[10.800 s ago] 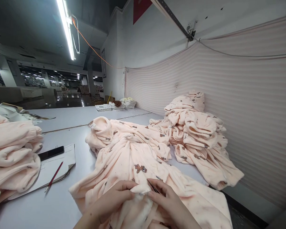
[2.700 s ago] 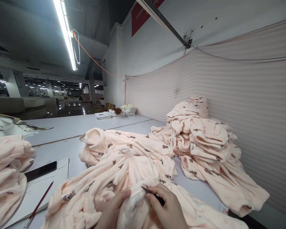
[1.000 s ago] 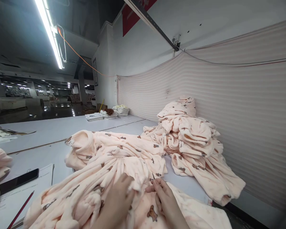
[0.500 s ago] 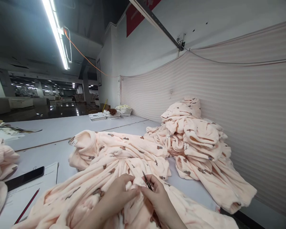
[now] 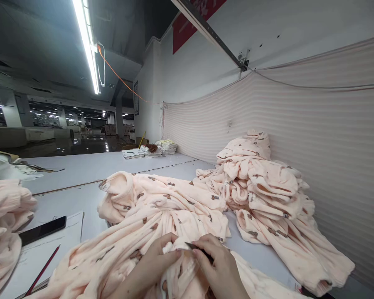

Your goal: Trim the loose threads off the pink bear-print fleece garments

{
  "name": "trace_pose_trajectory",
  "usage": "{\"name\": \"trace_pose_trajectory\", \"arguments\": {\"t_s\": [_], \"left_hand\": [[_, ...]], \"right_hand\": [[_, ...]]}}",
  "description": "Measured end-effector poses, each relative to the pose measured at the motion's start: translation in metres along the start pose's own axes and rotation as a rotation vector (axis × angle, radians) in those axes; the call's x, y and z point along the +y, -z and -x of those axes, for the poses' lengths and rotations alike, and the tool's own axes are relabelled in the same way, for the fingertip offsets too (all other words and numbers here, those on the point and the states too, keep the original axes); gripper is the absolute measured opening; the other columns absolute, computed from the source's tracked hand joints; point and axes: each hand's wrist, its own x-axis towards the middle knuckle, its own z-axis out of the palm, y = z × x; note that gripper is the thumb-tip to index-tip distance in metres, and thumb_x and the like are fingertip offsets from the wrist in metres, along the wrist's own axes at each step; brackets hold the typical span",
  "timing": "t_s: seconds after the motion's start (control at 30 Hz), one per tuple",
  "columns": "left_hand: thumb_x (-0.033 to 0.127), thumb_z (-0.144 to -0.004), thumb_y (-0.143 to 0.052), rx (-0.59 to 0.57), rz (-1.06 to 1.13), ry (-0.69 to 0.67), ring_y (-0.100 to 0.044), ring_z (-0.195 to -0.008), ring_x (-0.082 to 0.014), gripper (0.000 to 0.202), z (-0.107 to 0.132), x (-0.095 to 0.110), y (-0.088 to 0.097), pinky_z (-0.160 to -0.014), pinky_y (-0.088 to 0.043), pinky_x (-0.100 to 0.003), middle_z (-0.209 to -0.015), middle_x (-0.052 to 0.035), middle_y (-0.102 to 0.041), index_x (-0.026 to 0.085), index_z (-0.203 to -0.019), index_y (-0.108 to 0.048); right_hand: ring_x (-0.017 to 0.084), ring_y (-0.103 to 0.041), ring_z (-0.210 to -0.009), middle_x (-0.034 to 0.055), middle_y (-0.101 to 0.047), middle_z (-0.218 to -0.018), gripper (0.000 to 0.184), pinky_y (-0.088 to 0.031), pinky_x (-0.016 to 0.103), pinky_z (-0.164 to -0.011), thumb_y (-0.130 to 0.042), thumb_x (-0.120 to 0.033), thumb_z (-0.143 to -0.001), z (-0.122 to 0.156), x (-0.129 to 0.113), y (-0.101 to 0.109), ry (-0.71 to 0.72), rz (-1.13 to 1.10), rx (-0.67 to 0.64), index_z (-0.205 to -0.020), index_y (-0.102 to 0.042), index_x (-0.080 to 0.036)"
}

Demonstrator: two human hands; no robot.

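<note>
Left hand (image 5: 152, 265) is pinching a bunched fold of the peach garment (image 5: 162, 209), so its grip is closed on the fleece with fingers curling over the top of the fold. Right hand (image 5: 221, 272) is sitting just beside it, almost touching, and its grip is closed around a thin dark tool (image 5: 199, 250), with the tip pointing toward the left grip and lying against the same fold. What kind of tool it is cannot be told, too small. The peach garment, bear-printed, is lying on the worktop (image 5: 81, 166) directly under both grips and spreading away from them, ahead and to the left. Ahead and to the right of the right grip, well apart, a pile of matching garments (image 5: 262, 187) is leaning against the striped fabric (image 5: 299, 133) hanging on the wall. Far to the left of the left grip another peach pile (image 5: 3, 216) is sitting at the frame edge. Between that pile and the left grip, a black phone (image 5: 43, 230) is lying on a paper sheet (image 5: 65, 236), with a red pencil (image 5: 43, 270) lying on the paper nearer the grip. Far ahead of both grips, small stacks (image 5: 149, 150) are sitting at the far end of the worktop.
</note>
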Motion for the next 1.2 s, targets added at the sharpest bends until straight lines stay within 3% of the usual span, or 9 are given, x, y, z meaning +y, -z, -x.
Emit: {"name": "trace_pose_trajectory", "arguments": {"t_s": [0.1, 0.2, 0.33, 0.53, 0.9, 1.03, 1.13, 1.2], "left_hand": [[0.04, -0.072, -0.061, -0.04, -0.051, 0.021, -0.05, -0.038, -0.0091, 0.027, 0.0, 0.0, 0.001, -0.03, -0.037, -0.015, -0.053, 0.0081, -0.055, 0.02, -0.088, -0.053], [0.034, -0.072, -0.06, -0.055, -0.046, -0.022, -0.048, -0.04, -0.0072, 0.023, 0.0, -0.002, -0.001, -0.031, -0.037, -0.014, -0.057, 0.0076, -0.055, 0.019, -0.088, -0.054], [0.029, -0.071, -0.059, -0.033, -0.051, -0.047, -0.048, -0.043, -0.0066, 0.02, 0.0, -0.003, -0.002, -0.032, -0.037, -0.013, -0.059, 0.0077, -0.054, 0.018, -0.087, -0.054], [0.032, -0.071, -0.061, -0.058, -0.035, -0.057, -0.048, -0.042, -0.0074, 0.023, 0.002, -0.005, 0.0, -0.035, -0.037, -0.016, -0.06, 0.0058, -0.058, 0.018, -0.086, -0.052], [0.034, -0.069, -0.063, -0.067, -0.002, -0.011, -0.048, -0.04, -0.0084, 0.027, 0.0, -0.006, 0.001, -0.034, -0.036, -0.016, -0.051, 0.0084, -0.055, 0.02, -0.087, -0.049], [0.035, -0.068, -0.067, -0.078, 0.017, -0.033, -0.052, -0.049, -0.0069, 0.027, 0.0, -0.006, 0.002, -0.043, -0.04, -0.014, -0.061, 0.0059, -0.06, 0.018, -0.082, -0.051], [0.041, -0.068, -0.067, -0.09, 0.008, 0.0, -0.049, -0.042, -0.0081, 0.033, 0.0, -0.008, 0.002, -0.036, -0.038, -0.016, -0.057, 0.0063, -0.06, 0.02, -0.086, -0.049], [0.044, -0.067, -0.068, -0.101, 0.003, 0.016, -0.051, -0.041, -0.0095, 0.037, 0.0, -0.009, 0.004, -0.035, -0.037, -0.017, -0.057, 0.0054, -0.062, 0.02, -0.087, -0.049]], "right_hand": [[0.018, -0.064, -0.087, 0.0027, -0.066, -0.098, 0.021, -0.046, 0.024, -0.075, -0.051, -0.026, -0.088, 0.002, 0.0, -0.001, 0.023, 0.086, 0.003, -0.101, -0.068, -0.025], [0.02, -0.063, -0.087, 0.004, -0.065, -0.103, 0.026, -0.045, 0.028, -0.075, -0.054, -0.019, -0.083, 0.005, -0.003, -0.001, 0.133, 0.25, 0.014, -0.106, -0.065, -0.026], [0.02, -0.063, -0.081, 0.001, -0.066, -0.096, 0.025, -0.043, 0.03, -0.072, -0.053, -0.015, -0.084, 0.003, -0.011, -0.003, 0.164, 0.361, 0.007, -0.099, -0.066, -0.029], [0.02, -0.063, -0.084, 0.0009, -0.065, -0.098, 0.025, -0.043, 0.028, -0.071, -0.057, -0.015, -0.082, 0.003, -0.012, -0.003, 0.099, 0.36, 0.007, -0.101, -0.066, -0.028], [0.018, -0.064, -0.081, 0.0006, -0.066, -0.096, 0.022, -0.043, 0.027, -0.071, -0.049, -0.02, -0.087, 0.001, -0.008, -0.003, 0.066, 0.353, 0.012, -0.097, -0.068, -0.028], [0.018, -0.064, -0.081, 0.0008, -0.066, -0.098, 0.022, -0.045, 0.025, -0.07, -0.052, -0.022, -0.084, 0.006, -0.005, -0.001, 0.053, 0.278, -0.019, -0.1, -0.067, -0.028], [0.019, -0.063, -0.082, 0.0013, -0.066, -0.096, 0.022, -0.044, 0.026, -0.071, -0.05, -0.023, -0.085, 0.006, -0.005, -0.001, 0.061, 0.216, 0.022, -0.097, -0.068, -0.029], [0.02, -0.062, -0.084, 0.0022, -0.066, -0.093, 0.018, -0.044, 0.027, -0.072, -0.051, -0.03, -0.086, 0.004, -0.002, -0.004, -0.034, 0.057, 0.078, -0.092, -0.068, -0.027]]}}
